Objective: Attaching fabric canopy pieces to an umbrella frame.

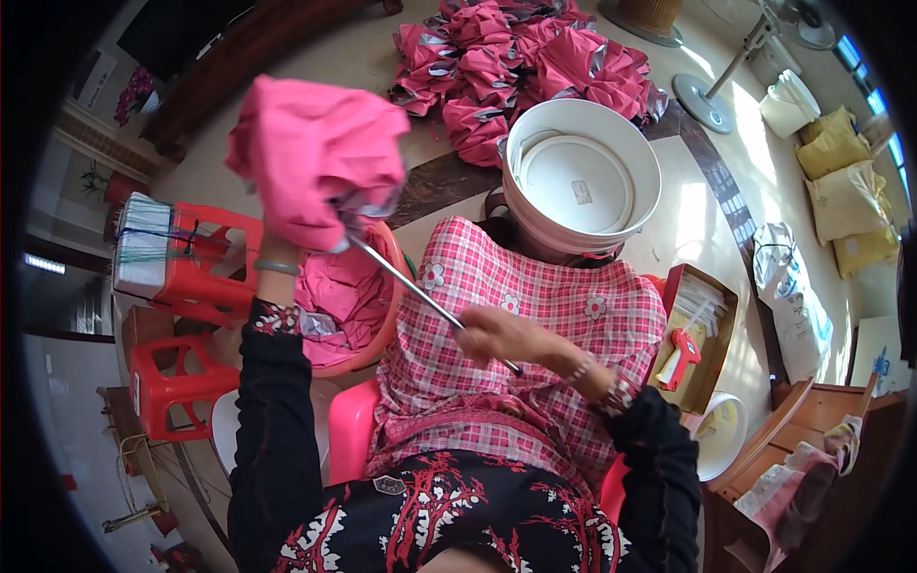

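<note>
Floor behind; left hand point(277, 250) lifts pink cloth point(315, 158) on rod point(430, 304).

Left hand point(277, 250) behind pink cloth point(315, 158)

Domestic room used as a piecework area. Indicators: polished tiled floor point(688, 205), pedestal fan base point(702, 103), dark wooden cabinet point(239, 53), plastic stools point(196, 263), heap of pink folded fabric items point(521, 62) on the floor, white bucket point(581, 177), stuffed sacks point(845, 196).

pink cloth point(315, 158); white bucket point(583, 177)
</note>
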A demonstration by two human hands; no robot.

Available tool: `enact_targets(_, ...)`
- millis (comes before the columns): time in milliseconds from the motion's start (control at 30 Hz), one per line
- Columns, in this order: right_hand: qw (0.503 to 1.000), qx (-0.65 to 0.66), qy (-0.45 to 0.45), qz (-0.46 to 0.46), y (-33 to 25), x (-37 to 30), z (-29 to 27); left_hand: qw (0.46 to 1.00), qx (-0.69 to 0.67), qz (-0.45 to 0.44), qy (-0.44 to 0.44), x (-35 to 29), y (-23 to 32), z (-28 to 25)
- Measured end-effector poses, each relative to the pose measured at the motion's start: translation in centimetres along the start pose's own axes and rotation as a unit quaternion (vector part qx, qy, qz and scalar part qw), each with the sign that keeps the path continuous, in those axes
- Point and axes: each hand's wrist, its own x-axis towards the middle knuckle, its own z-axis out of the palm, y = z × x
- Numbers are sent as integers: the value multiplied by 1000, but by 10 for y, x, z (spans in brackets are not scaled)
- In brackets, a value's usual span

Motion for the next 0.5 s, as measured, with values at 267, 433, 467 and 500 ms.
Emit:
enact_targets(267, 823, 468, 281, -157, -49, 74, -108, 990, -12, -89, -109, 2, 55, 124)
enact_targets(433, 701, 562, 416, -141, -65, 56, -146, 828, -280, -450, -183, -43, 63, 178)
enact_targets(467, 679, 571, 449, -103, -66, 51, -151, 843, -251, -436, -188, -49, 58, 184)
enact_targets(500, 678, 570, 453, -103, -68, 47, -157, 858, -221, -421, -192, -55, 56, 187)
